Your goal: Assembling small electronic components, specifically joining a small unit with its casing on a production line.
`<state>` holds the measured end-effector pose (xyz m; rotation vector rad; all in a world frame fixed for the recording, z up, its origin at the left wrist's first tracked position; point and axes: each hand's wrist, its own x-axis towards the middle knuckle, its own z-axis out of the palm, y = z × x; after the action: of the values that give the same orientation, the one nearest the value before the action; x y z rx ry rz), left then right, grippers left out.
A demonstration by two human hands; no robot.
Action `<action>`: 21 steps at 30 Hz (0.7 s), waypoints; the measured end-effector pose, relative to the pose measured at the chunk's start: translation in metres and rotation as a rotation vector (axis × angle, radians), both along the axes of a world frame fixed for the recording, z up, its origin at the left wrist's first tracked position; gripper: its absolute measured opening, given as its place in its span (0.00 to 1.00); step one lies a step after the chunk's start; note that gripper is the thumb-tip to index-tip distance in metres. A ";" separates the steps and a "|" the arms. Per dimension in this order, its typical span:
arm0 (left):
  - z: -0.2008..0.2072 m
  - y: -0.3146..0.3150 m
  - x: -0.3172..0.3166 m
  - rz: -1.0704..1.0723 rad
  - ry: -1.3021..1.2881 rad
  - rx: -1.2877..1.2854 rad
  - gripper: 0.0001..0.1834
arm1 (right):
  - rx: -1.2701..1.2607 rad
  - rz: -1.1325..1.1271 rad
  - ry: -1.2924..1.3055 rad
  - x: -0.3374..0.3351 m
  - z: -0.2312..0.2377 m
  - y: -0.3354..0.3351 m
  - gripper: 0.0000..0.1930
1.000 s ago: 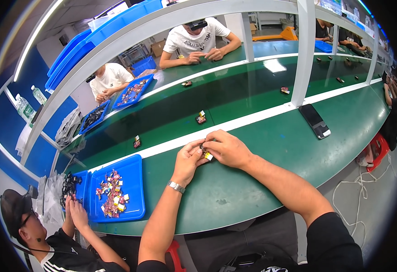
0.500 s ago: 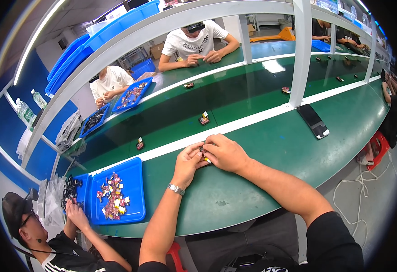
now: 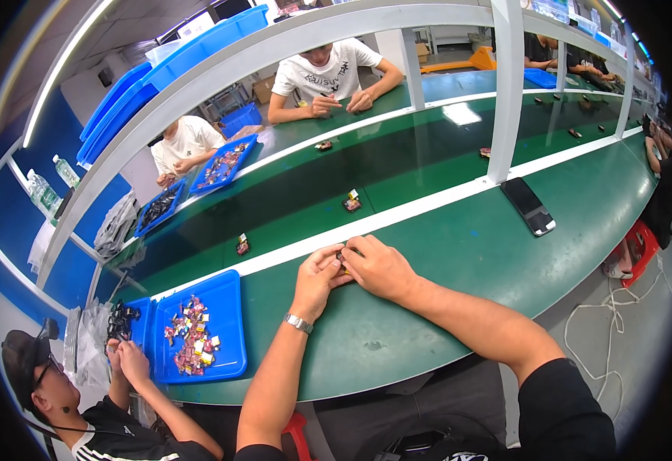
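One small part [image 3: 342, 262], mostly hidden in my grip, near the far edge of the green counter [image 3: 443, 307]; left hand [image 3: 317, 279] and right hand [image 3: 383, 267] both pinch it. Dark and yellow bits show; full shape I can't make out.

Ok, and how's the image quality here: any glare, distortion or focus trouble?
Head view: glare whitens a patch of the green belt; head view: the overhead beam bows and the corners go black; head view: the part is mostly covered by the left hand and right hand, too little showing to judge focus.
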<state>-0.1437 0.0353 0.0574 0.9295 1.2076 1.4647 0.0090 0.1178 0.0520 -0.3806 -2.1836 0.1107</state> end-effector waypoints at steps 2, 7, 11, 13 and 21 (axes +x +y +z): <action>0.001 0.000 0.003 0.012 -0.006 0.002 0.16 | 0.032 -0.017 -0.015 0.001 -0.002 0.001 0.07; 0.001 0.000 0.004 0.011 -0.023 0.004 0.16 | 0.065 -0.019 -0.029 0.002 -0.003 0.002 0.07; 0.000 0.000 0.002 0.007 -0.005 0.005 0.16 | 0.072 -0.008 -0.020 0.000 -0.005 0.003 0.07; 0.001 0.000 0.003 0.008 0.000 0.004 0.16 | 0.066 -0.018 -0.024 0.000 -0.005 0.002 0.07; 0.004 0.000 0.007 0.032 -0.013 -0.009 0.14 | 0.085 -0.023 -0.047 -0.001 -0.007 0.003 0.07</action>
<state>-0.1372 0.0349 0.0613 0.8967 1.2237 1.4869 0.0082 0.1203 0.0454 -0.3632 -2.2215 -0.0040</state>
